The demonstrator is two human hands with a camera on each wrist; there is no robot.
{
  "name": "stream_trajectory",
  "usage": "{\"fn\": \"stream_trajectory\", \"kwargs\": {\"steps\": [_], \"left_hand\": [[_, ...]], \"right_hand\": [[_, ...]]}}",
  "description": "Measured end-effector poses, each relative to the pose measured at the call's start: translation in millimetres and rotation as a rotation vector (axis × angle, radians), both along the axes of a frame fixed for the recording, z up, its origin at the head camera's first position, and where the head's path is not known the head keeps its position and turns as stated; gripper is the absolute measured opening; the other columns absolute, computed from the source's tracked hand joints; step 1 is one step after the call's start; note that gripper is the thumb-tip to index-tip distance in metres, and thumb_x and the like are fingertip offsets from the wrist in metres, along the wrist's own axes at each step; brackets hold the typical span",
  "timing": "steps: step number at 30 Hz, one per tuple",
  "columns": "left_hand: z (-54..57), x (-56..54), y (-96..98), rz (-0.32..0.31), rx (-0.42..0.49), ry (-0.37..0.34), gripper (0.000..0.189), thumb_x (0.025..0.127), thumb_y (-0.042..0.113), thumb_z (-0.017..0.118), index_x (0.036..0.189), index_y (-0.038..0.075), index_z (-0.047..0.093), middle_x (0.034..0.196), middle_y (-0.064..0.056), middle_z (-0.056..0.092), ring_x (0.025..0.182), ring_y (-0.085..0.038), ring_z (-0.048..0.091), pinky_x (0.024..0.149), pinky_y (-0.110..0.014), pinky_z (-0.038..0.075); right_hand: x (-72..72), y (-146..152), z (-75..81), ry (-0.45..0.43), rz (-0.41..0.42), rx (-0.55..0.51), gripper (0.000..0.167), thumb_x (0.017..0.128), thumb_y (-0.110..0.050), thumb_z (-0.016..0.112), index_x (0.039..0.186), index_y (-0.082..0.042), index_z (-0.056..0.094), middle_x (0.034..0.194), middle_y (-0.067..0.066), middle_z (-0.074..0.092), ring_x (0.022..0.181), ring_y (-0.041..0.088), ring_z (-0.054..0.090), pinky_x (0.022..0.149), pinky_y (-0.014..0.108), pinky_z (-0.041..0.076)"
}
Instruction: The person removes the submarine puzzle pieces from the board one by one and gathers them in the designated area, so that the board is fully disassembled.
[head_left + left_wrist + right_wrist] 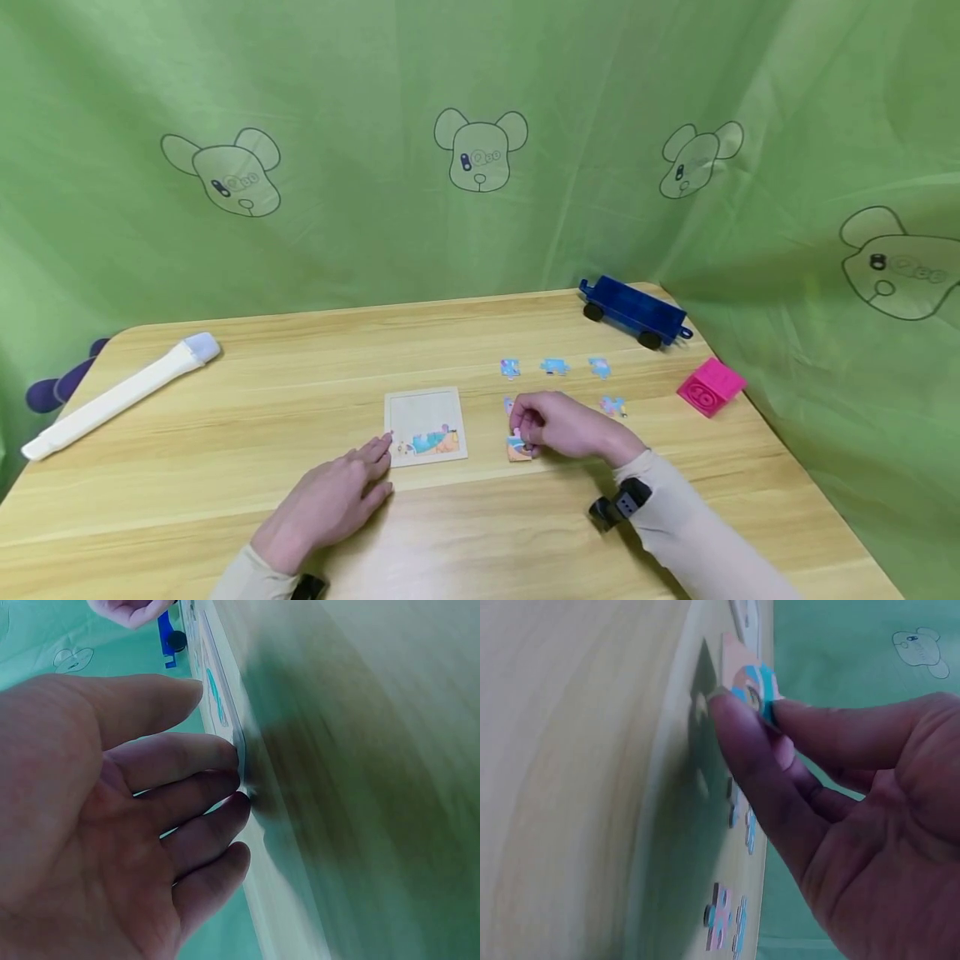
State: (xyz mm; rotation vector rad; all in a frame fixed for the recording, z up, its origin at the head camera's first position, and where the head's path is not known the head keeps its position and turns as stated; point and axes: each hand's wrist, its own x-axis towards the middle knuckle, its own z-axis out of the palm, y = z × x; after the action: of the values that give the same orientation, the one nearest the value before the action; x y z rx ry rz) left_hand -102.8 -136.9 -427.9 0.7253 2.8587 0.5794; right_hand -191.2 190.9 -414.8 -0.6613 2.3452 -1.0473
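Observation:
My right hand point(566, 423) pinches a jigsaw piece point(517, 451) between thumb and fingers; in the right wrist view that piece point(751, 679) is peach with blue and teal and tilts up at the table. To its left lies a white puzzle tray point(425, 407), with joined pieces point(432, 442) along its bottom edge. The fingertips of my left hand point(337, 500) rest at the tray's left edge, fingers nearly straight. In the left wrist view the left palm point(67, 817) holds nothing. One loose piece point(509, 405) is partly hidden behind the right hand.
Several loose jigsaw pieces point(555, 366) lie beyond the right hand, another point(613, 406) to its right. A blue toy wagon point(633, 310) stands at the back right, a pink block point(711, 387) near the right edge. A long white stick-like object point(123, 400) lies at the left. Green curtain surrounds the table.

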Motion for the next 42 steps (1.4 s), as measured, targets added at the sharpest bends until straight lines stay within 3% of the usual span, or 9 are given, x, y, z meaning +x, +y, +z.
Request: {"fn": "stream_trajectory", "kwargs": {"steps": [8,16,25,33,42], "left_hand": [[-0.9,-0.6,-0.8,-0.004,0.01,0.007,0.046,0.098,0.022,0.062,0.133,-0.006,0.055,0.149,-0.018,0.04,0.133,-0.037,0.044,0.106,-0.056,0.038],[-0.4,-0.9,-0.5,-0.002,0.013,-0.008,0.046,0.098,0.022,0.062,0.133,-0.006,0.056,0.15,-0.017,0.041,0.133,-0.037,0.043,0.106,-0.056,0.038],[0.6,-1.7,-0.3,0.002,0.001,-0.01,0.045,0.098,0.022,0.061,0.133,-0.005,0.056,0.15,-0.017,0.04,0.132,-0.037,0.044,0.106,-0.056,0.038],[0.1,-1.2,-1.1,-0.003,-0.002,0.013,0.044,0.097,0.022,0.062,0.131,-0.005,0.058,0.148,-0.017,0.043,0.129,-0.038,0.047,0.103,-0.057,0.041],[1.1,-1.5,-1.1,-0.003,-0.004,0.01,0.044,0.097,0.022,0.062,0.132,-0.005,0.057,0.148,-0.017,0.042,0.129,-0.039,0.047,0.103,-0.057,0.04]], "right_hand": [[-2.1,2.1,-6.1,0.085,-0.008,0.089,0.019,0.089,0.012,0.053,0.092,-0.005,0.061,0.076,0.004,0.058,0.066,0.015,0.056,0.058,0.027,0.05],[-3.9,2.8,-6.1,0.149,-0.015,0.165,0.016,0.09,0.007,0.058,0.095,-0.008,0.062,0.08,0.001,0.056,0.073,0.015,0.051,0.065,0.029,0.045],[-3.7,-1.8,-6.0,0.192,0.001,0.132,0.002,0.097,-0.009,0.062,0.099,-0.009,0.064,0.082,-0.004,0.057,0.075,0.014,0.052,0.068,0.031,0.047],[-6.4,-28.0,1.3,0.206,0.035,0.103,0.006,0.098,-0.01,0.06,0.102,-0.011,0.064,0.087,-0.006,0.059,0.079,0.012,0.054,0.071,0.031,0.049],[-9.7,-61.9,4.8,0.247,0.11,0.094,0.017,0.093,-0.01,0.068,0.108,-0.006,0.064,0.099,-0.001,0.061,0.09,0.014,0.057,0.082,0.031,0.051]]}}
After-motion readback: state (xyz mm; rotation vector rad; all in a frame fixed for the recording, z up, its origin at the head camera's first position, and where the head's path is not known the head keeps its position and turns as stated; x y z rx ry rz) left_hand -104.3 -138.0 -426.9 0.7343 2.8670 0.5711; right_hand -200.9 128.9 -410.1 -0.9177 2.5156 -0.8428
